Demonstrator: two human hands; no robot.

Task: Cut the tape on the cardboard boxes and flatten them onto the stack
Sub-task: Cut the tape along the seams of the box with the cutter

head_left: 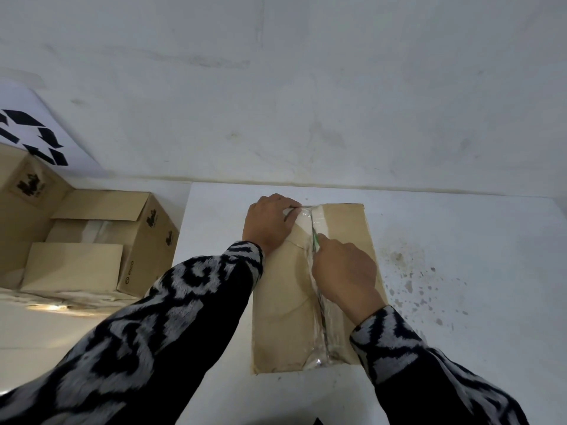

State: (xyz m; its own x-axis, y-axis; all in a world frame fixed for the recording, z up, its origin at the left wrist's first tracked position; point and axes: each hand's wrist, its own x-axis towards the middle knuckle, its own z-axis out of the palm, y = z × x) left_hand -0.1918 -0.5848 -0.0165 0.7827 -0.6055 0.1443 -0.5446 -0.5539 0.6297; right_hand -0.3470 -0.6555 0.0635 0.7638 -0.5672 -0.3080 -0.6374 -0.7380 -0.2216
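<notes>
Head view showed a flat-topped cardboard box [285, 302] lying on a smooth white table [460, 348], its long side running away from the person. The board was plain brown and matte, creased softly on the left flap. A strip of clear, glossy tape [319, 326] ran down the centre seam, wrinkled and catching the light, with a pale label patch under it near the far end.

The left hand [270, 223] pressed on the box's far left corner, fingers bent over the edge by the tape's far end. The right hand [345, 273] was clenched around a slim cutter [315, 240] with a green handle, its tip set in the taped seam about a third of the way back from the far edge. Both sleeves [171, 332] were of a fuzzy knit in a black-and-grey pattern.

Left of the table, lower down, stood a larger open carton [135, 240] of the same brown board, printed with small black symbols, with flat cardboard pieces [73, 266] lying inside it. A white sheet bearing a black recycling sign [33, 139] hung on the rough, scuffed grey-white wall [306, 87] above it. Brownish specks [411, 280] marked the table to the right of the box.
</notes>
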